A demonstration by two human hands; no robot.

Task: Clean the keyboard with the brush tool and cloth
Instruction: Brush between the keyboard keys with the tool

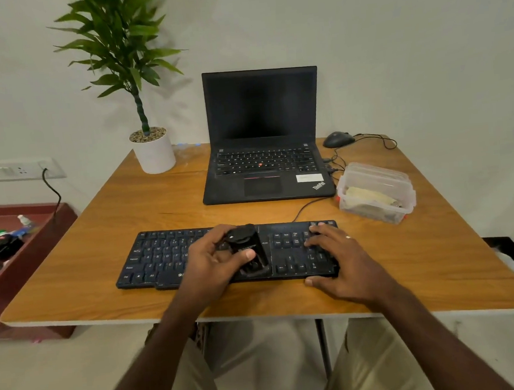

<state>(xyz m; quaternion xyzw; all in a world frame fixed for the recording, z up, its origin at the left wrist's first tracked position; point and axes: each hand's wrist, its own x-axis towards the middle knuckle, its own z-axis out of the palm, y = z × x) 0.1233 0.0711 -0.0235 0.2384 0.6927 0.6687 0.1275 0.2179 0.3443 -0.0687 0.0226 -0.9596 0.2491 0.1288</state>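
A black wired keyboard (159, 258) lies across the near middle of the wooden table (98, 225). My left hand (211, 260) is shut on a black brush tool (248, 251), which stands on the keys near the keyboard's middle. My right hand (340, 259) rests on the keyboard's right end, fingers spread over the number pad and thumb against the front edge. A pale cloth (369, 198) lies folded inside a clear plastic box (375, 191) at the right of the table.
An open black laptop (263, 139) stands behind the keyboard, its screen dark. A potted plant (154, 150) is at the back left, a black mouse (337, 139) with cables at the back right. A reddish tray of bottles (10, 242) sits left of the table.
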